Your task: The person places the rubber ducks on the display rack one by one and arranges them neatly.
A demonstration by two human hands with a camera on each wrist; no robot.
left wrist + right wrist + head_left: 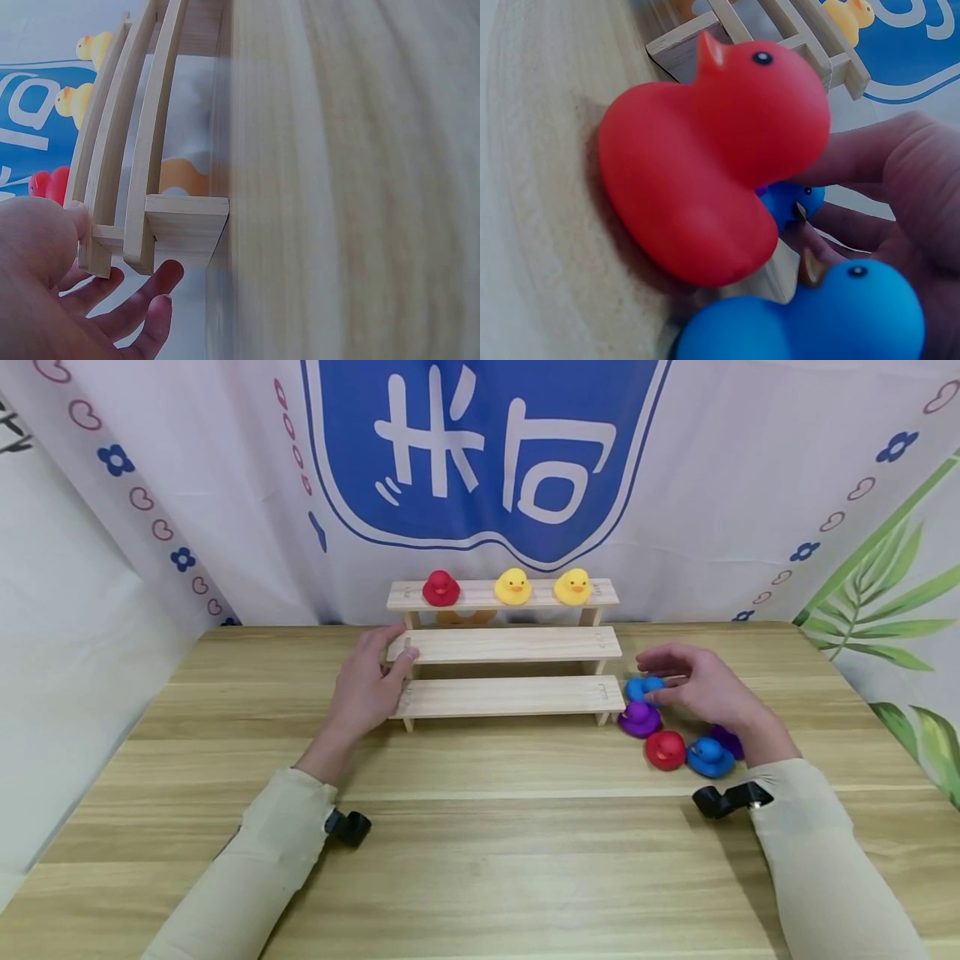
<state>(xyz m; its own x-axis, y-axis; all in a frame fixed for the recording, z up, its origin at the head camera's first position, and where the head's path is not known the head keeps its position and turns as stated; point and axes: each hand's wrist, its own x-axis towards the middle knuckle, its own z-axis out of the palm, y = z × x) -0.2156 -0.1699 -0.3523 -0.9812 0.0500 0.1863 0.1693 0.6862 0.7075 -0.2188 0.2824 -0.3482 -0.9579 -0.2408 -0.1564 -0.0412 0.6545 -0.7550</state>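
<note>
A three-tier wooden shelf [506,646] stands on the table. My left hand [369,683] holds its left end, with the thumb on the middle plank [112,172] and the other fingers beside and behind. At the shelf's right, my right hand [701,683] has thumb and fingers bent around a blue rubber duck [787,202], partly hidden by the hand. A purple duck [640,720], a red duck [666,750] and another blue duck [710,757] sit close by. Another purple duck [727,742] shows partly under the right wrist.
On the top tier stand a red duck [441,588] at left and two yellow ducks, one near the middle [513,587] and one at right [573,587]. A white cloth [247,527] with a blue emblem [487,452] hangs behind the wood-grain table [480,860].
</note>
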